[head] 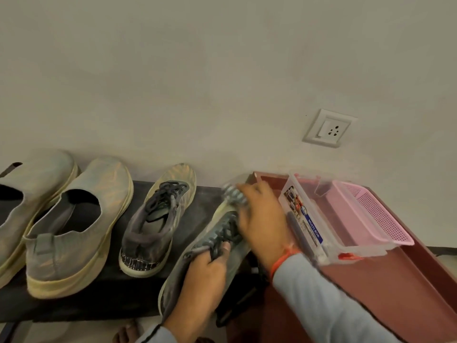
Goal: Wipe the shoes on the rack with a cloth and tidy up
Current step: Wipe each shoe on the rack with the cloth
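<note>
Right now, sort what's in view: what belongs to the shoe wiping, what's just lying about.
Job:
- laced shoe held by left hand
- cloth in right hand
- second laced shoe
- two slip-on shoes
- rack

Lying about:
- clear box
- pink basket
- wall socket

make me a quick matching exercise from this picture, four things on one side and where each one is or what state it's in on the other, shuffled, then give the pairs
Things
1. lace-up shoe
2. pink basket
3. wall socket
4. cloth

Places or states
A. on the wall above the red cabinet
B. standing on the dark rack, untouched
C. bunched in the right hand, over the toe of the held shoe
D. on the red cabinet, behind the clear plastic box

Pairs
1-B, 2-D, 3-A, 4-C

The left hand grips the held shoe by its laces.
</note>
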